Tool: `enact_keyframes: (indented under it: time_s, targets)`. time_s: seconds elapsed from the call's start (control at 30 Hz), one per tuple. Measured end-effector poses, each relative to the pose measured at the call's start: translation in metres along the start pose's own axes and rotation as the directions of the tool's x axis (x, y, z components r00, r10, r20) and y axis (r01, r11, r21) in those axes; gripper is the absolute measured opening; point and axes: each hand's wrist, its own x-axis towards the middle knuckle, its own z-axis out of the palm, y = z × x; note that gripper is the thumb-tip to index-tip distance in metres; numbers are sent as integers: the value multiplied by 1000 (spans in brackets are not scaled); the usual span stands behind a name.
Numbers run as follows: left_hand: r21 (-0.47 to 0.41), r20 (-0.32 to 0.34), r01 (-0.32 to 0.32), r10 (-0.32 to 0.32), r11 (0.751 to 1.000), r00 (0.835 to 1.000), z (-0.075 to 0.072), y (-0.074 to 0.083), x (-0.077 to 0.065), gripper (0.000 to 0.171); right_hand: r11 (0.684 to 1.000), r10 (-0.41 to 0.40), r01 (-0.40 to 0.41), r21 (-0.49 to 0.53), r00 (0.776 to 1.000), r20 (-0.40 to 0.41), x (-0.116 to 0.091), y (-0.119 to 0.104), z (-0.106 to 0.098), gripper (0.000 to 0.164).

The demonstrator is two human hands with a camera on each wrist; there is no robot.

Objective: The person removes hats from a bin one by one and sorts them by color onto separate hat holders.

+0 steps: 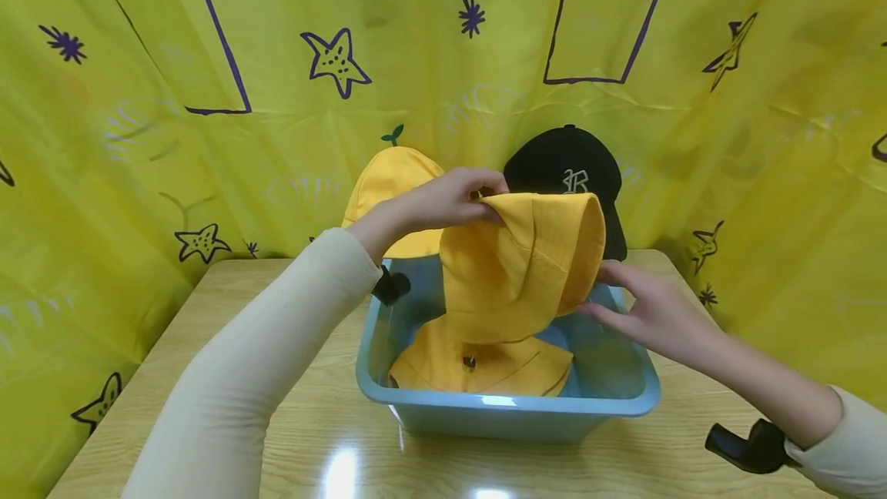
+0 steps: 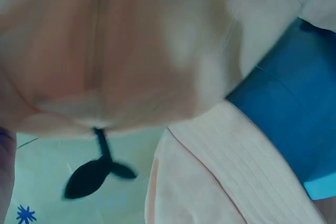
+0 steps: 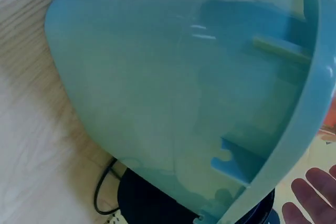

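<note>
My left hand [image 1: 460,195] grips the edge of a yellow bucket hat [image 1: 499,283] and holds it up over a blue plastic bin [image 1: 509,404]. The hat hangs tilted, its opening turned to the right. Beside that opening, my right hand [image 1: 651,314] has its thumb and fingers spread at the brim; whether they touch it is unclear. Straight fingers [image 3: 315,192] of this hand show in the right wrist view. Below, another yellow hat [image 1: 478,368] lies in the bin. Pale-looking fabric fills much of the left wrist view, with a green sprout [image 2: 92,174] under it.
Behind the bin stand a yellow hat [image 1: 395,175] topped with a sprout and a black cap [image 1: 568,164] with a letter on its front. Everything rests on a wooden table [image 1: 277,406]. A yellow curtain [image 1: 430,60] with drawn stars hangs around it.
</note>
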Motion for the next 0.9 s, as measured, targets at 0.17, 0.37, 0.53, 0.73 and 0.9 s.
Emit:
enact_keyframes:
  time_s: [0.17,0.37,0.53,0.73,0.9]
  targets:
    - [-37,-75,-36,33,999,997,-4,0,-7,8,999,-36,38,24,996,-83,8,-3,5,38]
    - [-95,-132,-26,13,995,991,-7,-3,-19,8,990,103,-80,116,971,-217,17,-15,17,23]
    - [-37,-236,1,-10,999,972,-9,-11,-32,11,982,137,-90,165,944,-300,29,-19,18,21]
    - [-28,-343,35,-42,999,939,-8,-19,-48,13,988,51,14,154,910,-412,48,-18,7,21]
    - [-39,-397,60,-70,997,915,-2,-20,-64,43,992,32,17,122,920,-390,64,-21,-3,17]
